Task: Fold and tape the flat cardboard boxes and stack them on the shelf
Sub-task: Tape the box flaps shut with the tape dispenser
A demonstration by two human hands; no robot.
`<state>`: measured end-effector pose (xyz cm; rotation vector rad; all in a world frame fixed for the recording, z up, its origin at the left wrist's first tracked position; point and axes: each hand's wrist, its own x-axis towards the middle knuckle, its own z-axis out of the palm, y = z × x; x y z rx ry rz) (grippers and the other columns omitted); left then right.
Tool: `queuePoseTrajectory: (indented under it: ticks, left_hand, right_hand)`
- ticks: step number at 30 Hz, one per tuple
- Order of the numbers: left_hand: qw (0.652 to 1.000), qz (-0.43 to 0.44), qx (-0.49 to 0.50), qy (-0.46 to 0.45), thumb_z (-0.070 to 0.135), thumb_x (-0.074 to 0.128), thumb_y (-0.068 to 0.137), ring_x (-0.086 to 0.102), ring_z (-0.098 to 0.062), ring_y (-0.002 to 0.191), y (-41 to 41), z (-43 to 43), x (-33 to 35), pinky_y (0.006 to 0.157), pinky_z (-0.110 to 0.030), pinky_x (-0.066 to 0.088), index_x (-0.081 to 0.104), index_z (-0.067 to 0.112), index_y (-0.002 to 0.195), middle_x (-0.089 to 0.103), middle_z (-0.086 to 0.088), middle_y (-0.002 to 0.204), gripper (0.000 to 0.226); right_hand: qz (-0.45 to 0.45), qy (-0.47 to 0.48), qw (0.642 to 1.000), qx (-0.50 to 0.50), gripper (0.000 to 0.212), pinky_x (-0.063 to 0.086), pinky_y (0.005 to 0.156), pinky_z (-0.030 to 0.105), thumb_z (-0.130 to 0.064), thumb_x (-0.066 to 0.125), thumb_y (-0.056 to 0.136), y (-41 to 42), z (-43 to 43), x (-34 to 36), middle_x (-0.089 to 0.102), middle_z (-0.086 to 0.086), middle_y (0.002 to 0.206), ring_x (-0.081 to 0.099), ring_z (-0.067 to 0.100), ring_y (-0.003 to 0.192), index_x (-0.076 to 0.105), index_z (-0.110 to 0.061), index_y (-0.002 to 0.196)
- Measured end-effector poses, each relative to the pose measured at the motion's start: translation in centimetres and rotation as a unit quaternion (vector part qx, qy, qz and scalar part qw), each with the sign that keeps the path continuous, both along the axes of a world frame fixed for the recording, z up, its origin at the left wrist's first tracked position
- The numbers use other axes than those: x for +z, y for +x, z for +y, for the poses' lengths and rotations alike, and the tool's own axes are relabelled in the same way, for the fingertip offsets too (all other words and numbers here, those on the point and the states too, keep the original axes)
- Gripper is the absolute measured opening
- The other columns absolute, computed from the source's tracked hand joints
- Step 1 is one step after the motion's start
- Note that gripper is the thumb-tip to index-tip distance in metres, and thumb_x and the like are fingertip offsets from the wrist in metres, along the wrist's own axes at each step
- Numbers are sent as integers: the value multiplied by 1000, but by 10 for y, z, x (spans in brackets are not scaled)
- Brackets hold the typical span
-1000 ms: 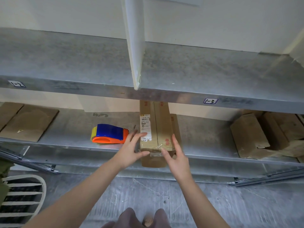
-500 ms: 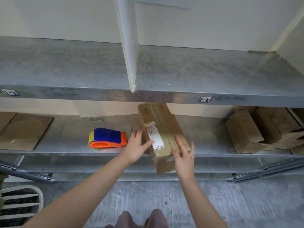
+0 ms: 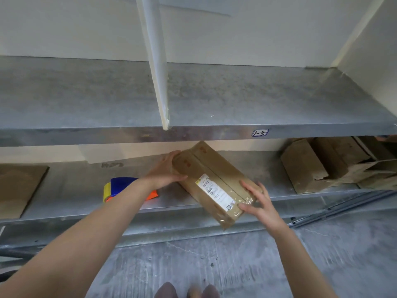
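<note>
Cardboard box [image 3: 217, 175] sits slanted between left hand [image 3: 165, 172], gripping its far end, and right hand [image 3: 261, 206], gripping its near corner.

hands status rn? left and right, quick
Left hand: grips the far end of the box.
Right hand: grips the box's near end, thumb on the label side.

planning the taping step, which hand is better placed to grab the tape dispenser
Left, probably: the left hand grips the box beside the tape dispenser; the right hand is across the box.
</note>
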<state>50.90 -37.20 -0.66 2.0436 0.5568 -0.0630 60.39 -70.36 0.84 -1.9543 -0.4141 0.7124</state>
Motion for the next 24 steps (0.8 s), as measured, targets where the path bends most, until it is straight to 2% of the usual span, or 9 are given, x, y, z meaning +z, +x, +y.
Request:
queuePoseTrajectory:
  ticks: [3,5,6,9,12,15,18,21,24]
  left_hand:
    - [995,-34,47,-78,40,82,72,44,-12,125,-6,-7,-1,100,-27,36,33,37,137,45,8,138,82]
    - [995,-44,66,-60,43,82,70,48,-18,124,-15,-15,-1,100,-31,41,35,38,132,47,7,136,78]
    - [998,-37,57,-18,46,81,71,48,-20,125,-21,-20,-1,100,-33,42,32,38,135,45,4,139,81]
    - [995,-24,8,97,64,68,74,49,-22,121,-48,-36,-1,96,-33,44,26,45,140,40,0,141,80]
    - [992,-17,-13,128,80,44,74,51,-13,112,-75,-44,2,91,-28,44,35,45,138,45,2,136,74]
    - [988,-16,-29,150,77,43,77,52,-10,111,-88,-40,4,91,-28,47,40,41,134,49,6,134,68]
    - [996,-26,-5,90,63,64,78,49,-12,121,-96,-33,3,99,-36,48,31,41,141,43,6,141,75]
    - [998,-19,-8,52,61,73,69,42,-15,128,-102,-35,-3,104,-37,45,16,41,149,30,5,144,101]
    - [999,-6,-6,44,68,73,62,26,-23,140,-95,-29,-2,112,-37,36,15,41,150,9,12,153,108]
  right_hand:
    - [-64,-48,988,-133,93,38,109,46,-34,88,66,-1,2,-3,23,-3,155,39,19,133,37,-42,143]
    - [-54,-37,974,-217,80,55,88,50,-31,87,70,-6,3,-6,42,7,141,60,21,106,39,-35,134]
    - [-47,-33,971,-230,66,58,80,48,-29,84,74,-7,4,-7,50,8,132,63,18,95,43,-35,126]
    - [-68,-74,975,-196,37,56,83,48,-38,76,80,-9,5,-4,59,0,120,64,16,90,54,-40,110]
    - [-108,-116,975,-153,43,53,82,39,-47,76,76,-11,4,3,55,-8,119,60,6,88,54,-44,112]
    - [-146,-96,976,-127,49,46,80,29,-42,78,76,-17,4,8,51,-14,122,56,1,93,52,-50,115]
    - [-160,-21,982,-96,54,42,92,27,-37,77,79,-17,15,11,47,-23,128,50,-1,112,49,-57,121]
    - [-148,-32,988,-35,70,31,113,38,-29,76,82,-5,31,6,35,-7,152,33,11,140,41,-41,141]
    - [-108,-76,991,4,71,23,115,39,-34,71,87,9,45,0,19,3,159,21,20,146,35,-39,148]
